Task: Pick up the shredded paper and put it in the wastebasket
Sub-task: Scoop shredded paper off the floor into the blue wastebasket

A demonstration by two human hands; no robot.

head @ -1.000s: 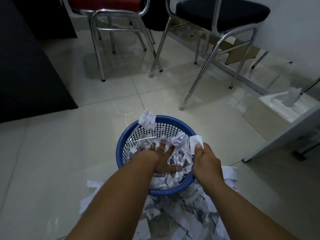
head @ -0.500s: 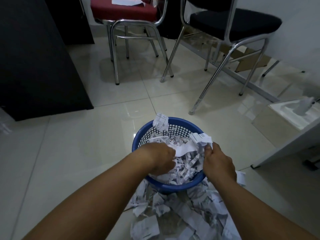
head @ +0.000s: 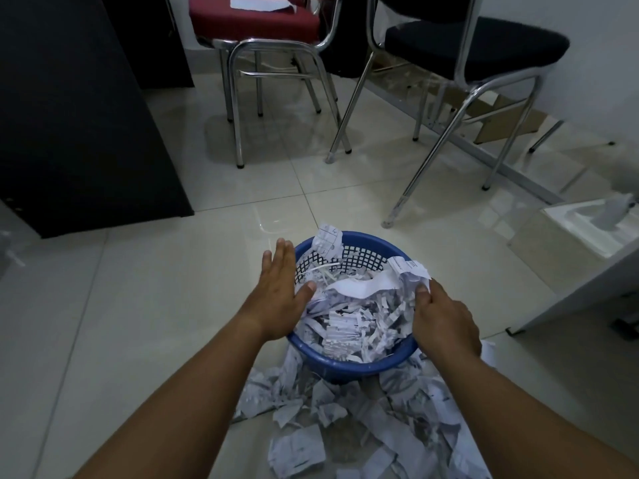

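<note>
Paper (head: 356, 326) heaps crinkled in blue mesh basket (head: 349, 369), more strewn on glossy tile floor (head: 138, 305) | left hand (head: 280, 295) flat, fingers (head: 280, 261) released, at rim | right hand (head: 446, 323) fingers grasp paper | chrome-legged chairs (head: 252, 22) behind

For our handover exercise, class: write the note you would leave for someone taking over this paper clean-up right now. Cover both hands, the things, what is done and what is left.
The left hand is open and flat over the left rim of the basket, thumb touching the paper inside.
The right hand grips some of the shredded paper at the right rim.
The basket stands upright on the floor, heaped with paper, some poking above the rim.
Done: much of the paper is in.
Left: a pile of scraps lies on the floor on the near side of the basket. Gather it in, perhaps pressing the heap down first.
</note>
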